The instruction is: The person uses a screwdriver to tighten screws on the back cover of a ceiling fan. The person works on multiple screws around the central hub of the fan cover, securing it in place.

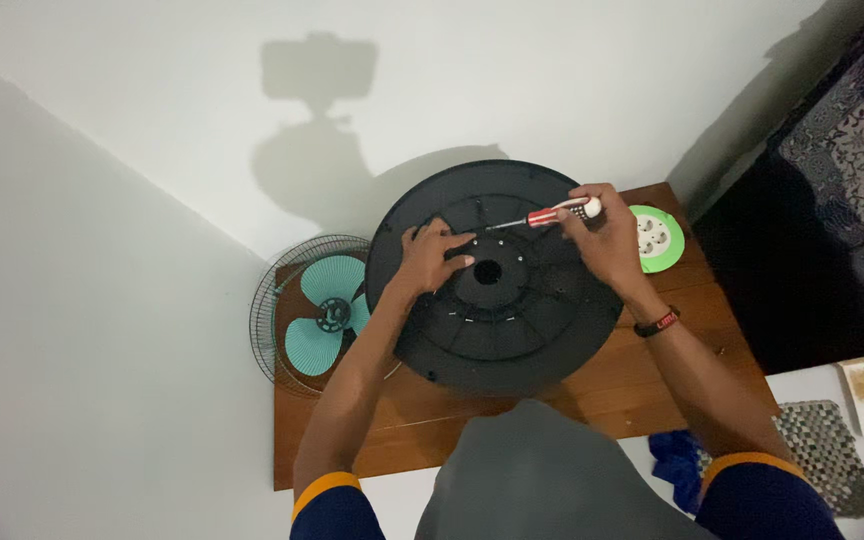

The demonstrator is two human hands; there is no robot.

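Black round ribbed fan base point(497, 320), central hole

Large round black plastic fan base point(497, 300) covering much of the brown wooden table point(652, 370) and hiding the right part of the round wire fan grille with teal blades point(312, 310). Lower rim of that base hidden behind a grey cloth-covered shape point(527, 470), itself cut off by the bottom edge. Tip of the red-and-white handled screwdriver point(547, 214) too small to tell where it meets the base. Green round socket reel point(658, 238) partly hidden behind the right hand point(607, 240). Both upper arms cut off at the bottom edge. Patterned dark fabric point(852, 150) cut off at the right edge. Blue cloth point(677, 462) partly hidden behind the right arm.
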